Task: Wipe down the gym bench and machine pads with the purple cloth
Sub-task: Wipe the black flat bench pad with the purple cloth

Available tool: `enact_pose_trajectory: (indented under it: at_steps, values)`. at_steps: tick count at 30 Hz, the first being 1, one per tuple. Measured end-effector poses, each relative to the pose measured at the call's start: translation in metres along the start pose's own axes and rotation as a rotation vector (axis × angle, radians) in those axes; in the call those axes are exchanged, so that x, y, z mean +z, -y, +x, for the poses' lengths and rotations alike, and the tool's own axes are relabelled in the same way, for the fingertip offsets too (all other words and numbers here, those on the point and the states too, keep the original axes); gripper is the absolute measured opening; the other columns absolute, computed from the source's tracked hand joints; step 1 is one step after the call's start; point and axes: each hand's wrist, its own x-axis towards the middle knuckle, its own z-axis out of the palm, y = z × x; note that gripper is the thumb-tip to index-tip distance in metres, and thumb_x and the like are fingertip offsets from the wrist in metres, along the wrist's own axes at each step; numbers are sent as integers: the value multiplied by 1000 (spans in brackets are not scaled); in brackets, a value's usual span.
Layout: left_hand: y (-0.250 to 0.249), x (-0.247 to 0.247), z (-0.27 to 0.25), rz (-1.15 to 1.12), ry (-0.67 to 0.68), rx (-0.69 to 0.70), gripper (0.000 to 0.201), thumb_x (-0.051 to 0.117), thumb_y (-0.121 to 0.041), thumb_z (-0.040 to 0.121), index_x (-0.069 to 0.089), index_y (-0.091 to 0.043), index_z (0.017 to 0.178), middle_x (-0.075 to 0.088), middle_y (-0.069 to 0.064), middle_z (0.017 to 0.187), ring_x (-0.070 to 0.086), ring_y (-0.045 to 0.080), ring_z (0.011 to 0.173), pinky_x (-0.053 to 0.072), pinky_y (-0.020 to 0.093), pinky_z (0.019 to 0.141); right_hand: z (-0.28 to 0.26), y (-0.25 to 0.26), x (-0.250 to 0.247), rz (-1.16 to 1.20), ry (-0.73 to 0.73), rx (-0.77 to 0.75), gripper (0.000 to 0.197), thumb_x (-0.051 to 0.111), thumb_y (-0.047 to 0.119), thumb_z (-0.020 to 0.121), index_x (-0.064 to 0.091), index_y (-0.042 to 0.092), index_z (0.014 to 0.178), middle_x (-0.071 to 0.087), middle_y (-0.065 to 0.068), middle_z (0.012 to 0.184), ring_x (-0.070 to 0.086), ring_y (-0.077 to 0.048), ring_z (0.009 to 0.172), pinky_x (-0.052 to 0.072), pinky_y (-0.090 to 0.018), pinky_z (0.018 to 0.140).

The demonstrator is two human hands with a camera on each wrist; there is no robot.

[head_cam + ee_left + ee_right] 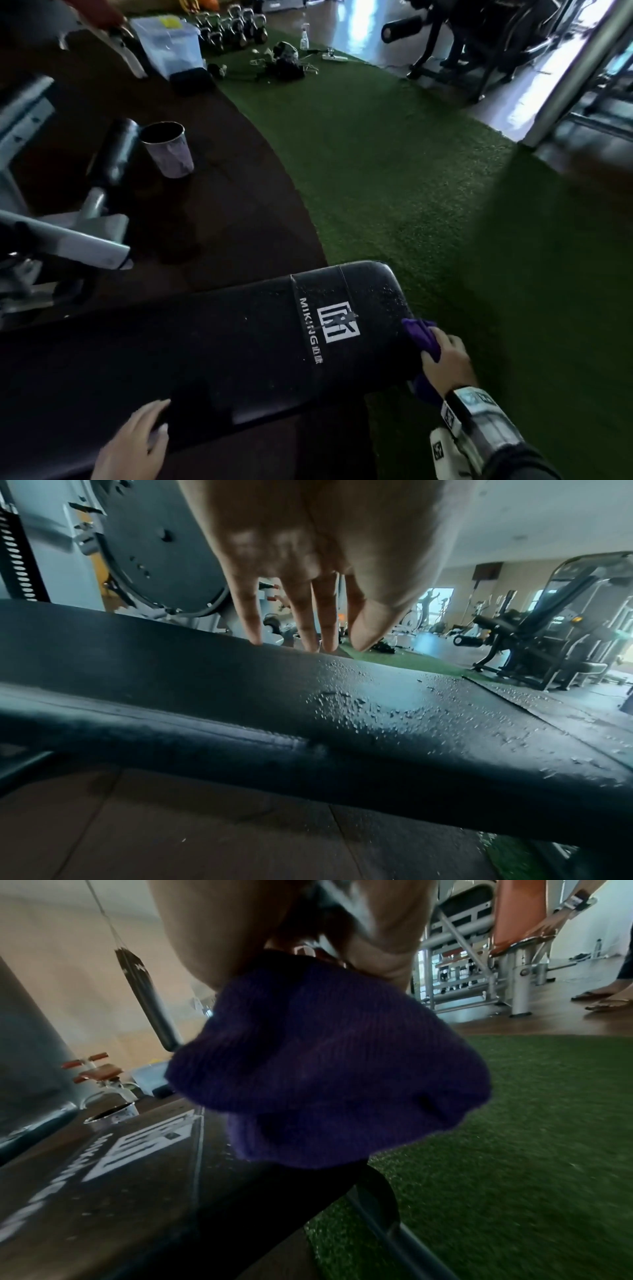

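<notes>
Right hand point(445, 356) bunches the purple cloth point(423, 337), my fingers curled round its folds so that a thick wad meets the black bench pad point(239, 349) at its far right corner, just beside the white printed logo point(338, 321). Seen from the right wrist, the cloth hangs in a rounded mass over the pad's edge, with green turf point(394, 178) beyond it. I judge this grip is chosen to keep a firm, padded face against the vinyl while the corner is worked. Left hand point(135, 442) lies with fingers straight and slightly spread, fingertips point(257, 641) touching the pad's near edge, holding nothing; its likely purpose is to steady the bench and my own balance. Droplets point(377, 710) bead across the pad's surface between the two hands, so the wiping appears to be at an early stage, with most of the length not yet dried. Further out, a metal cup point(168, 149) stands on the dark floor mat, and a spray bottle point(304, 36) stands well apart on the turf.
</notes>
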Motion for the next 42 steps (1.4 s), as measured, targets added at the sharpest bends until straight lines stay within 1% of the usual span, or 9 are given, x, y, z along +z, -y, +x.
enact_pose_trajectory:
  at_steps: [6,11,15,19,24,29,32,36,42]
  values:
    - [19,73,24,181,-37,55,44,70,-19,84,63,-23,127,53,0,140,50,26,128,36,66,99,45,-59,66,-32,-205,-140,56,69,13,78,54,17,131,51,-15,128,50,-37,104,45,-44,87]
    - [66,115,38,182,-132,235,62,19,-53,94,46,-25,142,28,-18,153,32,17,141,30,53,111,55,-88,111,1,-444,-313,54,59,36,81,55,16,131,52,-11,131,46,-33,105,43,-44,90]
    - [92,148,62,-31,-295,239,54,26,-51,95,47,-28,139,32,-8,154,30,27,142,19,61,114,62,-93,117,114,-480,-422,68,38,57,79,51,20,134,41,1,145,27,-23,137,25,-37,110]
    - [96,151,67,-71,-296,262,46,25,-53,94,37,-49,138,31,-13,154,28,18,143,16,59,116,71,-85,109,92,-358,-387,52,49,50,90,43,31,138,32,14,149,18,-12,142,22,-33,113]
    - [90,148,70,-116,-324,281,56,27,-52,93,49,-25,136,32,-11,153,29,19,143,25,55,114,60,-64,115,-178,-394,-541,55,32,57,87,43,38,137,38,17,145,31,-12,138,34,-35,110]
    - [97,153,75,-169,-301,273,55,27,-53,93,45,-29,139,26,-14,155,26,22,144,23,57,115,29,-82,122,-162,-366,-802,50,44,43,88,46,33,137,40,18,144,32,-10,138,31,-30,110]
    - [89,151,71,-150,-296,258,52,27,-54,93,45,-36,139,27,-16,154,28,20,143,22,57,115,31,-104,116,-80,-362,-774,50,45,38,88,44,32,138,37,17,146,29,-12,139,29,-23,108]
    - [78,143,62,-86,-295,249,50,25,-55,93,43,-43,137,29,-16,153,28,20,142,19,59,114,56,-98,104,-6,-344,-558,50,57,23,91,42,34,138,30,21,145,30,-15,138,35,-39,108]
    - [73,138,59,-65,-294,244,53,26,-54,92,46,-36,138,29,-18,153,25,17,144,17,59,115,55,-52,101,-240,-206,-506,54,25,64,87,22,54,140,12,34,147,11,2,140,14,-20,112]
